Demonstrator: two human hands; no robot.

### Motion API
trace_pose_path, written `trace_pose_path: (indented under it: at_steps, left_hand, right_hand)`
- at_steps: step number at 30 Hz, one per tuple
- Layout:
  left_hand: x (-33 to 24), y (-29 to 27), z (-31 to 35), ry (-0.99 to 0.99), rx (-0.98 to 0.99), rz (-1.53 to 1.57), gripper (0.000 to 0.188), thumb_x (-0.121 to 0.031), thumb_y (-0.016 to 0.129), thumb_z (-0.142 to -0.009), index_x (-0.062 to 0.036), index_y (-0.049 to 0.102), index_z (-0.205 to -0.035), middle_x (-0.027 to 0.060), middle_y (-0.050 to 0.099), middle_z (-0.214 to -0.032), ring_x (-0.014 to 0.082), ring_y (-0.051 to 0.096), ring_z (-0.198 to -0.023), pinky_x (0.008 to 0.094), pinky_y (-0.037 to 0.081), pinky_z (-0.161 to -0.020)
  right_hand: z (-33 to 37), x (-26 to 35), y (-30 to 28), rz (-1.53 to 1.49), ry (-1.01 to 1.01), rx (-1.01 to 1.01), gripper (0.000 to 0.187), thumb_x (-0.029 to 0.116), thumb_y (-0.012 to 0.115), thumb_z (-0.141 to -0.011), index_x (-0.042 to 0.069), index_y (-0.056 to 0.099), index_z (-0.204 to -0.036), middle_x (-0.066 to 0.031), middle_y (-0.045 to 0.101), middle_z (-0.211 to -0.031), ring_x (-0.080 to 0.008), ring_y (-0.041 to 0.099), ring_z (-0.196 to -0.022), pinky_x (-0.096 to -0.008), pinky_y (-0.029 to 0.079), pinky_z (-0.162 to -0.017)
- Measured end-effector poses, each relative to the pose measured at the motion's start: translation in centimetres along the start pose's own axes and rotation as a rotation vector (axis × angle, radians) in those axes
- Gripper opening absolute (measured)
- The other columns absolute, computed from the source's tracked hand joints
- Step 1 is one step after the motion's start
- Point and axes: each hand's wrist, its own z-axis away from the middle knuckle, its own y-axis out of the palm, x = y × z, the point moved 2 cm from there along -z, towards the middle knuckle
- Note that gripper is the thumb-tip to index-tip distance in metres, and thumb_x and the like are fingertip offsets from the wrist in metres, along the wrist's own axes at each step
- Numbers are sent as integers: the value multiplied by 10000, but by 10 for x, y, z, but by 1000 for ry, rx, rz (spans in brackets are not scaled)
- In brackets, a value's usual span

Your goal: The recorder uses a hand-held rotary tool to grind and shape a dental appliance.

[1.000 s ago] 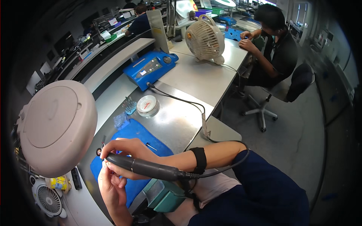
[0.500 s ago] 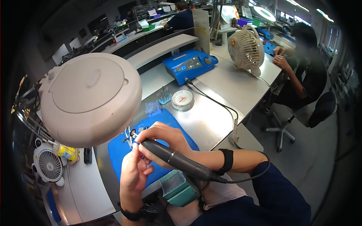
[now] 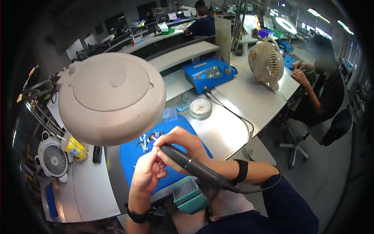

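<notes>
My right hand (image 3: 186,143) is wrapped round a black rotary handpiece (image 3: 194,167), whose cord runs from its back end past my forearm. The front of the handpiece points up and left, over a blue mat (image 3: 187,130). My left hand (image 3: 147,171) is closed in a pinch right at the handpiece's nose, fingertips meeting those of my right hand. Whatever sits between the left fingertips is too small and covered to make out. Several small metal-shanked bits (image 3: 143,143) lie on the mat just beyond.
A big beige lamp head (image 3: 111,97) hangs over the mat's left. Behind are a blue control box (image 3: 210,74), a round clear dish (image 3: 200,108) and a blue bur stand (image 3: 182,103). A fan (image 3: 267,62) stands at right, near a seated co-worker (image 3: 321,85). A teal box (image 3: 189,195) sits below my hands.
The whole view has shifted, so the bench and both hands appear further right. My hands keep the same hold, fingertips together at the handpiece's nose.
</notes>
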Motion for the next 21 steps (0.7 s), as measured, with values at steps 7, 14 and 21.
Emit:
trace_pose_path:
  at_steps: [7, 14, 21]
  left_hand:
    - [8, -3, -1, 110, 62, -109, 283, -282, 402, -909, -21, 512, -899, 10, 484, -696, 60, 409, -546, 189, 294, -415]
    - [10, 5, -4, 122, -23, -20, 343, -308, 363, -916, 5, 471, -1005, 36, 534, -771, 64, 438, -525, 181, 283, -389]
    - [12, 9, -8, 300, -36, -140, 377, -331, 371, -913, 23, 499, -950, 44, 539, -707, 53, 382, -434, 193, 255, -357]
  right_hand:
    - [7, 3, 0, -67, 55, -14, 202, 14, 620, -684, 70, 580, -875, -52, 567, -792, -144, 519, -680, -250, 424, -608]
    - [11, -4, 2, -146, 128, 23, 182, 70, 598, -726, 88, 562, -903, -61, 564, -809, -179, 541, -741, -265, 442, -640]
    - [12, -11, 4, -163, 178, 27, 169, 146, 608, -729, 120, 557, -889, -23, 540, -760, -174, 488, -706, -259, 404, -618]
